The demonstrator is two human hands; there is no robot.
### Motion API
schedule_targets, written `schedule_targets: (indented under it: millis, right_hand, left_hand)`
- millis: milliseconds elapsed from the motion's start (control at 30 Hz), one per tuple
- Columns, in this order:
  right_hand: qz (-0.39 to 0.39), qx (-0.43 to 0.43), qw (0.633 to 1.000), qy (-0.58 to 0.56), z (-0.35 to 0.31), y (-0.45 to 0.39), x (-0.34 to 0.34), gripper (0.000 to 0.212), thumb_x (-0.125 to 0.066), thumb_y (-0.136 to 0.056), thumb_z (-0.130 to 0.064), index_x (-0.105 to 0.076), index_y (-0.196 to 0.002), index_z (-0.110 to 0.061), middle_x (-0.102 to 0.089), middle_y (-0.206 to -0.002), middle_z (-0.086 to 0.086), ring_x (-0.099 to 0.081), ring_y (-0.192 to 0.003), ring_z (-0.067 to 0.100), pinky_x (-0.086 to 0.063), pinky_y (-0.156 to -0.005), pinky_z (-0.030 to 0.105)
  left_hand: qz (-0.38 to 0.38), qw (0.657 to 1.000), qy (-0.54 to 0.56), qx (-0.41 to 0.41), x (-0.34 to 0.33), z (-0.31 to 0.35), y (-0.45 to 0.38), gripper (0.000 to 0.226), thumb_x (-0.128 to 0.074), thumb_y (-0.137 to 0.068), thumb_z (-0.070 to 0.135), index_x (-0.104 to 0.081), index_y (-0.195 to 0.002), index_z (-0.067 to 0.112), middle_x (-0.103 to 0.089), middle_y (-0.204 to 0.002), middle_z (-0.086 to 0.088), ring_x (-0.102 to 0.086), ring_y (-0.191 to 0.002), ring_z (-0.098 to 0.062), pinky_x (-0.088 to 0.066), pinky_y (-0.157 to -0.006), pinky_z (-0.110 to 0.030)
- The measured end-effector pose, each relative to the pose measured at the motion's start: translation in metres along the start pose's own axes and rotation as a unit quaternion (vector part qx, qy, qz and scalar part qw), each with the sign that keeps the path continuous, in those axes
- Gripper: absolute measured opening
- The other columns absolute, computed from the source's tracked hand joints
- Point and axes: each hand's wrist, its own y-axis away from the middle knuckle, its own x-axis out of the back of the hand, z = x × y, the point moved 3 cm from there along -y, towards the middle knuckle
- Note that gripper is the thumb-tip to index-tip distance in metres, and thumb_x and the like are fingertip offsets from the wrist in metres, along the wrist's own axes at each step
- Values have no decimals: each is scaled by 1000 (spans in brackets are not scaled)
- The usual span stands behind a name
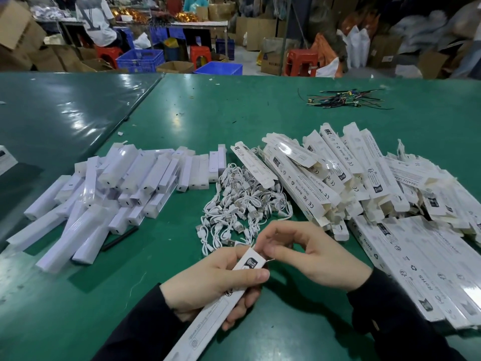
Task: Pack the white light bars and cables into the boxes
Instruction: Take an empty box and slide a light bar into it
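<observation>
Flap-closing looks like the step in hand: from the head view, the left hand (208, 277) wraps its grip round a long white box (208, 316) above the table (260, 113), and the right hand (312, 252) pinches its end flap. Next, I judge, tuck it shut, then reach for the light bars (104, 183) and cables (239, 204) beyond.

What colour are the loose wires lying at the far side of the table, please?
Mostly black, some coloured strands, in the head view: loose wires.
</observation>
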Motion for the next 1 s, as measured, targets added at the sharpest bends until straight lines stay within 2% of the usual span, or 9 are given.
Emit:
schedule_targets:
  millis: [67,133,233,333,500,733,867,933,1000]
  right_hand:
    - [8,0,1000,-4,0,-1,1,14,-58,-94,-18,-66,-105,-16,-75,-99,-2,-68,-98,14,-50,-92,29]
    - [76,20,996,-52,-1,-3,2,18,-64,-91,-18,-64,-107,-11,-74,-105,1,-68,-102,19,-51,-93,32]
    - [200,37,974,-103,2,-5,4,20,-75,-76,-21,-70,-91,-8,-74,-91,4,-69,-84,17,-53,-80,27]
    - [201,42,974,-98,7,-6,-4,20,-74,-75,-21,-76,-90,-9,-74,-88,9,-69,-80,21,-54,-77,27]
    - [194,47,975,-93,8,-6,-12,17,-70,-80,-20,-79,-93,-13,-71,-97,5,-67,-93,19,-53,-81,27]
    - [157,33,980,-115,5,-5,-8,11,-72,-79,-11,-77,-86,-5,-68,-84,15,-64,-73,12,-49,-70,19]
    - [205,-1,965,-161,9,-6,-7,9,-75,-78,0,-72,-82,-8,-70,-77,6,-63,-67,14,-50,-64,21]
    - [247,-49,943,-217,15,-7,-6,7,-74,-79,-8,-71,-85,-11,-69,-80,1,-61,-68,13,-49,-61,21]
    - [230,-98,935,-252,19,-8,-9,21,-70,-80,-27,-74,-87,-8,-68,-78,5,-60,-65,13,-49,-58,20]
  left_hand:
    - [16,1000,-1,-21,0,2,-2,22,-62,-89,24,-49,-99,10,-53,-62,-13,-46,-35,-13,-42,-35,-20]
    - [57,997,13,-51,3,4,-6,26,-59,-87,25,-47,-107,15,-54,-67,-17,-43,-36,-17,-39,-36,-20]
    - [87,985,112,-95,5,7,-7,43,-49,-78,15,-43,-117,30,-56,-82,-23,-41,-45,-21,-38,-36,-22]
    - [113,979,100,-140,4,9,-5,38,-48,-79,12,-47,-105,40,-52,-75,-23,-39,-45,-22,-40,-37,-25]
    - [144,975,24,-166,-1,11,-7,30,-51,-86,22,-37,-112,23,-48,-54,-14,-37,-39,-19,-39,-36,-23]
    - [152,974,3,-168,0,9,-7,28,-53,-87,25,-40,-108,12,-46,-50,-16,-36,-30,-18,-36,-33,-19]
    - [140,977,-7,-157,1,5,-10,23,-56,-87,24,-43,-101,11,-58,-70,-21,-40,-36,-20,-37,-34,-20]
    - [125,978,-8,-168,-1,4,-10,17,-58,-88,22,-46,-94,12,-62,-85,-18,-42,-39,-21,-39,-35,-21]
    - [111,978,-19,-176,-2,2,-11,15,-60,-89,25,-48,-89,16,-63,-88,-18,-44,-38,-21,-40,-36,-21]
